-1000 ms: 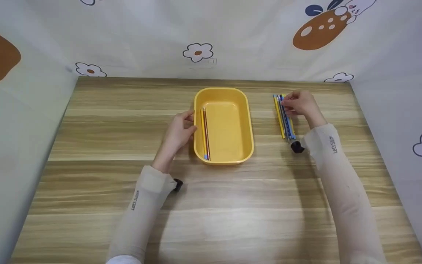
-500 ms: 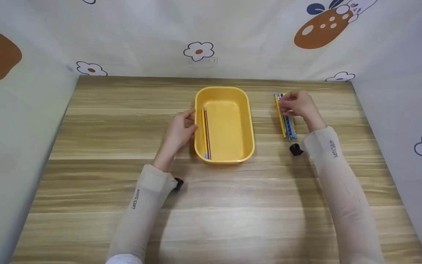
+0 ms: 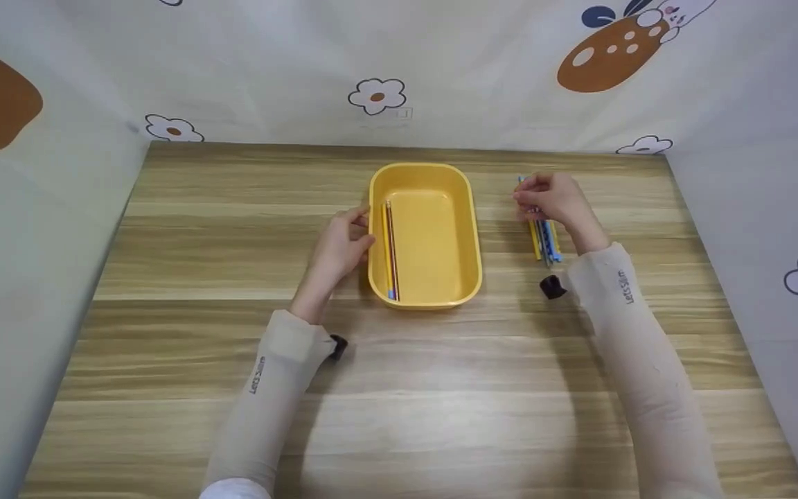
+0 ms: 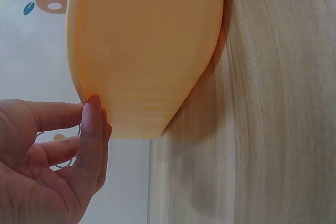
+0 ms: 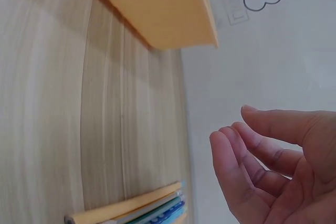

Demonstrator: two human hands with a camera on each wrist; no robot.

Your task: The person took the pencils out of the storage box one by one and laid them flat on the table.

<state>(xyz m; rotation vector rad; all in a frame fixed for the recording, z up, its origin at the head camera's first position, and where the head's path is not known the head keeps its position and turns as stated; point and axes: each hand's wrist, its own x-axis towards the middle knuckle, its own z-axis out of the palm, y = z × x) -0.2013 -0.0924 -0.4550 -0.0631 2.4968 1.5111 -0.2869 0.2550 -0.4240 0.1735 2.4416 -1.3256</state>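
In the head view a yellow plastic bin (image 3: pixel 427 305) stands mid-table. A yellow pencil (image 3: pixel 386 249) and a dark red pencil (image 3: pixel 391 249) lie along its left inner side. My left hand (image 3: pixel 337 246) pinches the bin's left rim; in the left wrist view its fingertips (image 4: pixel 93 106) lie against the outer wall. To the right, several pencils (image 3: pixel 544 242) lie side by side on the table, yellow and blue among them. Just above their far end is my right hand (image 3: pixel 551 197), partly covering them. The right wrist view shows its fingers loosely bent, with a gap from the thumb and nothing between.
A patterned cloth wall (image 3: pixel 267 83) rises behind the wood-grain table (image 3: pixel 233 263), with more cloth at both sides. A black wrist camera (image 3: pixel 553 286) hangs under the right wrist, close to the pencils' near ends. Another wrist camera (image 3: pixel 337 346) is under the left.
My right hand has shifted a little left across the loose pencils, its sleeve and wrist camera going with it. The left hand, the bin and the two pencils inside have stayed in place.
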